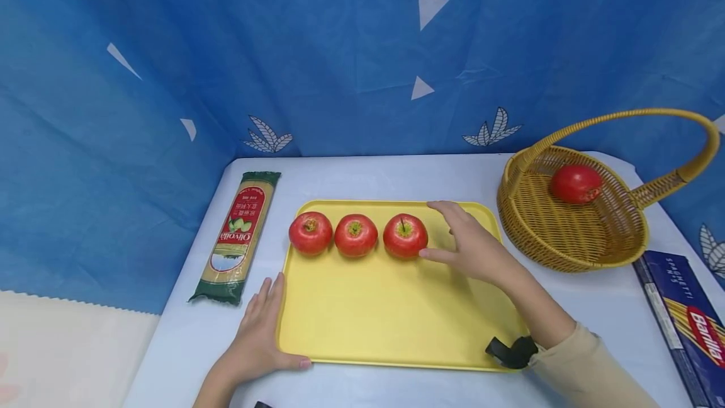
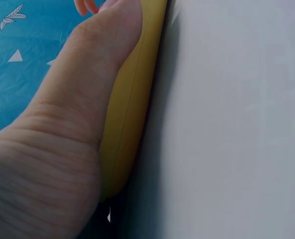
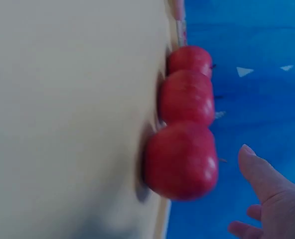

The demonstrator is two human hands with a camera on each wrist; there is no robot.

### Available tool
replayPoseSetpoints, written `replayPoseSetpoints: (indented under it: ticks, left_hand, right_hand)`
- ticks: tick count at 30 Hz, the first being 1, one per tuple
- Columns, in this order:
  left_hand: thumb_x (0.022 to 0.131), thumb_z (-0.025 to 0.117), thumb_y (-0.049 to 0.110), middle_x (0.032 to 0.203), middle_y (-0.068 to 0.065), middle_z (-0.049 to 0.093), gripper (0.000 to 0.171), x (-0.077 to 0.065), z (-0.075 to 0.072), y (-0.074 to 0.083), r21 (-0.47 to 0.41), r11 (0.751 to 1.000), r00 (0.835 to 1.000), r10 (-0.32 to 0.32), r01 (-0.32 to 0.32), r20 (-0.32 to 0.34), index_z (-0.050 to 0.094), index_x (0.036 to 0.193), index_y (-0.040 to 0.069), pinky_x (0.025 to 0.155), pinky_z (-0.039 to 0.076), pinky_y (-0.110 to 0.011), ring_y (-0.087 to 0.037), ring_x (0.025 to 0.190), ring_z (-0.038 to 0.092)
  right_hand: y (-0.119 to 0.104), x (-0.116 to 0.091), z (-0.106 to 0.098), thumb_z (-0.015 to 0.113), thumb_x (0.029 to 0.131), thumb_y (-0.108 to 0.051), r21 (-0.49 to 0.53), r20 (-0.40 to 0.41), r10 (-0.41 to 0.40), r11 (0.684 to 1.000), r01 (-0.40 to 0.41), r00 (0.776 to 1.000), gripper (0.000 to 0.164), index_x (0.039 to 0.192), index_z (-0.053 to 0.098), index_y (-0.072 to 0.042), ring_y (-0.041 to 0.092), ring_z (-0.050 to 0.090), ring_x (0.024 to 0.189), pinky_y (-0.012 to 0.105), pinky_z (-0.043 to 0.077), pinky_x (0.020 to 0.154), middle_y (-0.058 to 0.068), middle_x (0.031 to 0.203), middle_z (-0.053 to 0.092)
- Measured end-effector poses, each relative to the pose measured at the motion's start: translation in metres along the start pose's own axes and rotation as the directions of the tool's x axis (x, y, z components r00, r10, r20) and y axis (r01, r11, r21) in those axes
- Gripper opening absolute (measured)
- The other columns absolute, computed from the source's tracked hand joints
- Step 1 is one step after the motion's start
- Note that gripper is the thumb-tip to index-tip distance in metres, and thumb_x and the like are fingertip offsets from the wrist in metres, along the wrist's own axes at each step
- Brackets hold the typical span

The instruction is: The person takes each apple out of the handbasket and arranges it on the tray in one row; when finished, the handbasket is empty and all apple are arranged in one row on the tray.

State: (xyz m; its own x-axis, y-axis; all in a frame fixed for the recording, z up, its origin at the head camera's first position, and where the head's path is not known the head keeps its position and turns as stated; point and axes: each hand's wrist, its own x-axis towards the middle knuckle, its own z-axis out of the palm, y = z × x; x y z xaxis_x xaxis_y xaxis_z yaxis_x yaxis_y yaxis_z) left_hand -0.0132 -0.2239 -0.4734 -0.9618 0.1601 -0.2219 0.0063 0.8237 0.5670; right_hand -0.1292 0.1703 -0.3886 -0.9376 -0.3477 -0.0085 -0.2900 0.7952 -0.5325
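Observation:
Three red apples stand in a row along the back of a yellow tray (image 1: 391,320): a left apple (image 1: 310,235), a middle apple (image 1: 355,237) and a right apple (image 1: 405,238). Beside the right apple, my right hand (image 1: 476,247) reaches over the tray with thumb and fingers spread and nothing held. The right wrist view shows a gap between this hand and the nearest apple (image 3: 181,162). My left hand (image 1: 262,335) lies at the tray's front left corner, fingers straight along the left edge, thumb by the front rim. In the left wrist view, the thumb (image 2: 82,64) overlaps the tray's side (image 2: 130,114).
A wicker basket (image 1: 512,228) with a tall handle stands at the back right and holds a red pomegranate-like fruit (image 1: 574,184). Left of the tray lies an Olivoilà pasta packet (image 1: 238,238). Blue Barilla spaghetti boxes (image 1: 682,313) lie at the right edge. A blue cloth (image 1: 351,62) hangs behind.

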Motion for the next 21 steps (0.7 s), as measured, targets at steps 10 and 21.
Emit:
replayPoseSetpoints:
  ticks: [10, 21]
  left_hand:
    - [0.039, 0.077, 0.077, 0.161, -0.008, 0.000, 0.151, 0.000, -0.001, -0.001, 0.011, 1.000, 1.000, 0.015, -0.015, 0.000, -0.010, 0.152, 0.025, 0.114, -0.017, -0.022, -0.030, 0.148, -0.006]
    - [0.040, 0.077, 0.076, 0.161, -0.009, 0.001, 0.150, 0.000, 0.000, -0.003, -0.022, 0.999, 1.000, 0.025, -0.025, -0.006, -0.008, 0.152, 0.025, 0.118, -0.013, -0.031, -0.031, 0.148, -0.007]
  right_hand:
    - [0.036, -0.042, -0.077, 0.065, 0.083, -0.051, -0.084, -0.131, 0.105, 0.990, -0.116, 0.986, 0.075, 0.141, 0.038, -0.012, 0.035, 0.046, 0.115, 0.058, 0.047, 0.088, 0.015, 0.141, 0.040]
    - [0.117, -0.023, -0.137, 0.059, 0.081, -0.063, -0.206, -0.026, 0.244, 0.948, -0.244, 0.969, 0.095, 0.140, 0.030, 0.004, 0.051, 0.038, 0.115, 0.064, 0.047, 0.079, 0.034, 0.135, 0.032]
